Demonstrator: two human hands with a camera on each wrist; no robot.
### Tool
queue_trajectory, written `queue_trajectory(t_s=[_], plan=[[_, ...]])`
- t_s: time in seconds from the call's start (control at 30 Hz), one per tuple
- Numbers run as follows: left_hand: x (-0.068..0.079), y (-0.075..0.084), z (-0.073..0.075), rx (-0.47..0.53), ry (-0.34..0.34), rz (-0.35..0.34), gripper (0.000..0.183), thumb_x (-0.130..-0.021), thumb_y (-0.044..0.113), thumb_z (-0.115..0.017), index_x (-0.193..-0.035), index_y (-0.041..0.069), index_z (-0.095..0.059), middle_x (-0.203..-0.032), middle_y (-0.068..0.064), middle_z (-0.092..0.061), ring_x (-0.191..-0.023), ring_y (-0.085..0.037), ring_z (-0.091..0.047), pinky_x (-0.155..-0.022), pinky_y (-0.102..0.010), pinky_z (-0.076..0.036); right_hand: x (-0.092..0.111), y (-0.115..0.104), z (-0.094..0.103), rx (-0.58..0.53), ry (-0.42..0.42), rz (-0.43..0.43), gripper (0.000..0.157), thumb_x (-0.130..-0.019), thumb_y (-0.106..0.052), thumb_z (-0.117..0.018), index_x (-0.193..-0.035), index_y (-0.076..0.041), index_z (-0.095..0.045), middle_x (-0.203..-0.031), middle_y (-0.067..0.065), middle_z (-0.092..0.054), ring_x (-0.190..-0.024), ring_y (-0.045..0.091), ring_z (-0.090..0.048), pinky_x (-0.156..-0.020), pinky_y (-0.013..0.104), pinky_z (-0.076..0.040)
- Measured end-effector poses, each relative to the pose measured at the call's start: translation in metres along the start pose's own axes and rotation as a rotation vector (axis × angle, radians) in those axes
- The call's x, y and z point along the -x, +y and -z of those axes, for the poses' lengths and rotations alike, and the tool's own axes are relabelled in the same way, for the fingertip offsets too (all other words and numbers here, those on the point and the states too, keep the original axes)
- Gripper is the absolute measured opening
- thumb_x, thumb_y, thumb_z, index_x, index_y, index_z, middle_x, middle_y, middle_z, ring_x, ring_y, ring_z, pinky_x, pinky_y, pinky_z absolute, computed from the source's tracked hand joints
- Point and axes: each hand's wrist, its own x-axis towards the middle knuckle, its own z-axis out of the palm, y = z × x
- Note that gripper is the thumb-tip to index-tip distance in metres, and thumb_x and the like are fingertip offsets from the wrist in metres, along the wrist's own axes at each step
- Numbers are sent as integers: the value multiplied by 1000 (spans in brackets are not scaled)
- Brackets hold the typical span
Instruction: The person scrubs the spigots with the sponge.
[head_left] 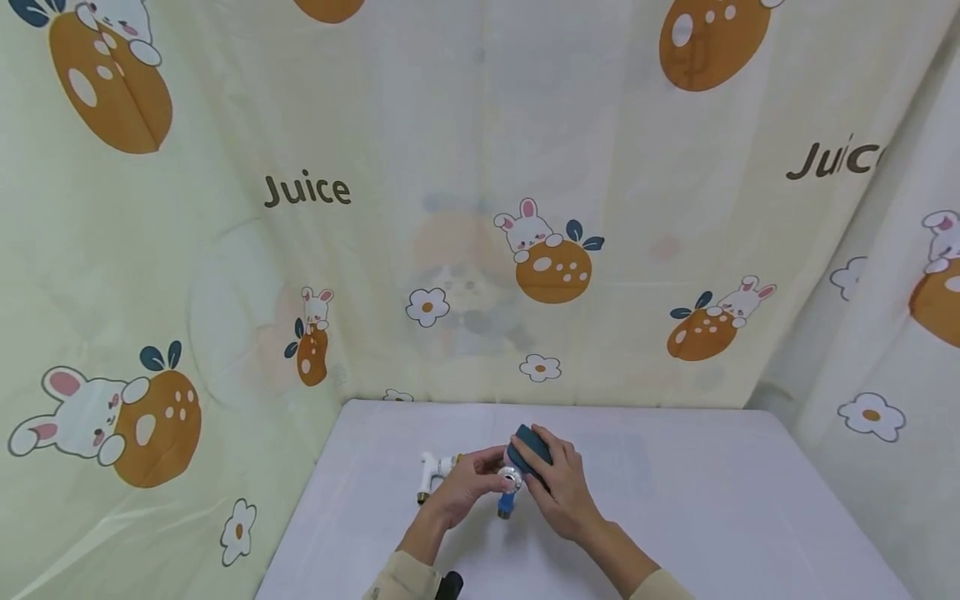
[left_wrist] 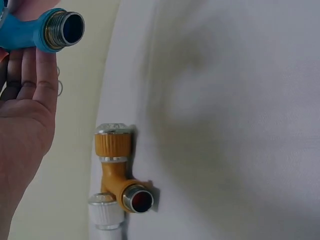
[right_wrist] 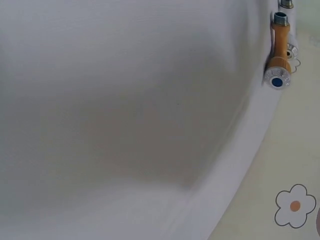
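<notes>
Fingers and thumb of the left hand (head_left: 465, 490) pinch the blue valve (head_left: 506, 503) by its clear-capped end, above the table (head_left: 712, 500), threaded outlet turned near, apparently to steady it. Fingers of the right hand (head_left: 564, 487) clamp a dark teal block (head_left: 525, 448) just beyond the valve, seemingly so it can bear on it; contact cannot be made out. Left of both, the orange valve (left_wrist: 115, 172) and white valve (head_left: 427, 473) lie close together, perhaps set aside for working room.
</notes>
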Motion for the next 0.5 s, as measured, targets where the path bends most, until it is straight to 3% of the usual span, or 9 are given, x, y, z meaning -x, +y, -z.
queue_trajectory(t_s=[0.2,0.33,0.5], plan=[[2,1,0,19,-37,17,70,-85,14,-84,-149,7,-56,-134,-9,-67,-110,-15,-64,-96,-27,-54,-2,5,2,110,28,10,57,-98,-21,-63,-153,-30,-53,-159,20,-41,-129,36,-40,-94,54,-36],[4,3,-3,17,-59,19,69,-85,13,-86,-147,9,-57,-132,-8,-67,-110,-16,-64,-92,-26,-56,-2,11,2,140,31,-82,56,-101,-26,-63,-155,-26,-51,-156,22,-42,-127,39,-41,-94,55,-36],[5,12,-3,5,-47,-38,73,-85,9,-84,-151,12,-52,-138,-13,-63,-119,-18,-64,-97,-29,-57,2,19,1,93,15,-210,65,-100,-24,-63,-161,-19,-40,-153,24,-43,-127,42,-43,-97,57,-37]])
